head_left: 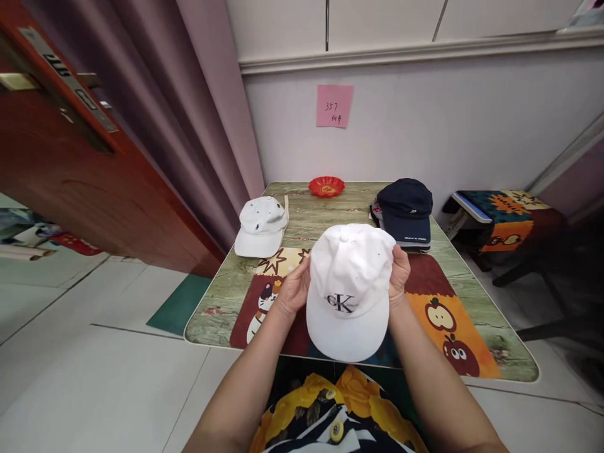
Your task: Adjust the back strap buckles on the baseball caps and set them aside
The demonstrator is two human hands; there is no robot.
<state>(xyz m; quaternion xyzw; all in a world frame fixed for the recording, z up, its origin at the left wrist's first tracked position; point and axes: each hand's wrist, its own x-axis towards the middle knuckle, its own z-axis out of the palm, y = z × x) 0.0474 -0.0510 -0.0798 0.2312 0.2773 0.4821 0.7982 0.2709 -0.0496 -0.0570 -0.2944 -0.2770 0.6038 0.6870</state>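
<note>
A white cap [352,277] with black "CK" lettering is held over the table's front part, its brim towards me. My left hand [295,286] grips its left side, and my right hand [399,270] grips the right side; some fingertips are hidden behind the cap. Another white cap [261,226] with a small dark emblem lies at the left of the table. At the right, a dark navy cap [406,211] rests on top of other caps, which are mostly hidden.
The wood-patterned table [212,308] bears a colourful printed mat [425,277] and a red scalloped dish [326,186] at the back. A pink note [334,106] is on the wall. A stool [512,217] with printed cloth stands right.
</note>
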